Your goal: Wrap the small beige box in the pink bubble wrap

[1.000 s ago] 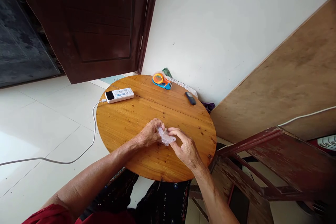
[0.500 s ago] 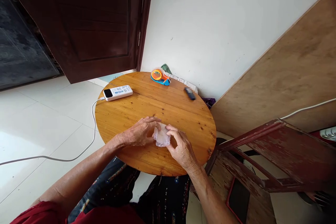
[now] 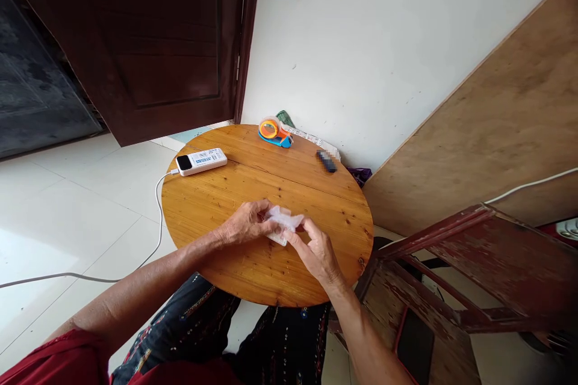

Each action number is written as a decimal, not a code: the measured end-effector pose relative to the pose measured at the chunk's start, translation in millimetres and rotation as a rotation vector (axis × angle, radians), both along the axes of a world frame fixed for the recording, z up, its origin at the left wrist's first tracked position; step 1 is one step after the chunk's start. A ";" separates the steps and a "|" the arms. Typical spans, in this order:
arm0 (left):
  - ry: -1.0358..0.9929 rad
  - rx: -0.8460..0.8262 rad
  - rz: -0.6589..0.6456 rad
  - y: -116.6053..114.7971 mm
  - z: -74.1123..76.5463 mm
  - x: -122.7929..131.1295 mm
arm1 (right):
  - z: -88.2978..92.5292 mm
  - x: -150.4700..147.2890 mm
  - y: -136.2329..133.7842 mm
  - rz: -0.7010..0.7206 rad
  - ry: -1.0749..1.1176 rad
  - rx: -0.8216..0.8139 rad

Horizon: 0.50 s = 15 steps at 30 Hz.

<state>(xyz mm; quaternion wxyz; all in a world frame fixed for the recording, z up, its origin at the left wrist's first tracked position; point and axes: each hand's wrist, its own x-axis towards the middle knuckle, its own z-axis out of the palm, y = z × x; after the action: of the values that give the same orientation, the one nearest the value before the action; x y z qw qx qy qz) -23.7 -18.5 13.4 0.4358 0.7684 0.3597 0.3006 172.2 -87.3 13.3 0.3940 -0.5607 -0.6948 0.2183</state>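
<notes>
Both my hands meet over the near half of a round wooden table (image 3: 217, 204). My left hand (image 3: 246, 225) and my right hand (image 3: 316, 249) pinch a small crumpled piece of clear plastic (image 3: 283, 219) between their fingertips, just above the tabletop. The fingers of both hands are closed on it. What the plastic is exactly is too small to tell.
A white power bank (image 3: 201, 161) with a white cable (image 3: 156, 210) lies at the table's far left. An orange and blue tape dispenser (image 3: 273, 131) and a small dark object (image 3: 327, 161) lie at the back. A worn red wooden frame (image 3: 451, 277) stands right; a dark door (image 3: 149, 42) behind.
The plastic piece was bunched into a wad between my hands; now it is stretched out flatter and wider. My hands stayed at the same spot on the table.
</notes>
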 end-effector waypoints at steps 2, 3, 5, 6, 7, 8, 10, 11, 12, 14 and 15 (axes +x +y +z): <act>0.081 -0.085 0.050 6.8 -0.7 4.9 | 4.0 0.0 5.4 -0.002 0.064 -0.147; 0.119 -0.105 0.082 9.9 -1.4 7.6 | 4.9 0.3 8.6 -0.006 0.071 -0.191; 0.139 -0.142 0.129 14.4 -3.2 12.5 | 4.7 1.6 15.3 -0.020 0.056 -0.222; 0.103 -0.169 0.131 15.8 -4.4 14.5 | 4.0 2.6 18.4 -0.025 0.049 -0.222; 0.036 -0.206 0.112 16.4 -5.8 16.1 | 3.2 3.8 21.2 -0.021 0.051 -0.222; -0.056 -0.248 0.083 16.7 -7.4 17.4 | 2.4 5.1 23.6 -0.010 0.064 -0.224; -0.239 -0.338 0.030 16.3 -11.2 19.4 | 1.4 7.5 27.2 0.022 0.115 -0.237; -0.307 -0.375 0.017 15.9 -13.2 20.2 | 1.1 8.5 28.4 0.038 0.149 -0.246; -0.352 -0.400 0.018 15.7 -15.1 21.0 | 1.0 9.2 29.6 0.046 0.185 -0.254; -0.384 -0.414 0.042 15.3 -18.1 22.3 | 0.7 9.6 31.9 0.034 0.252 -0.267; -0.386 -0.406 0.055 15.1 -19.2 22.9 | 0.4 9.2 33.4 0.017 0.282 -0.272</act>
<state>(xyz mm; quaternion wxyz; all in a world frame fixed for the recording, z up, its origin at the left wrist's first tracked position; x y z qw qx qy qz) -0.7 -3.4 -5.8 0.6328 0.5838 0.3438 0.3748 181.4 -53.9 13.7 0.4061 -0.5668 -0.6015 0.3899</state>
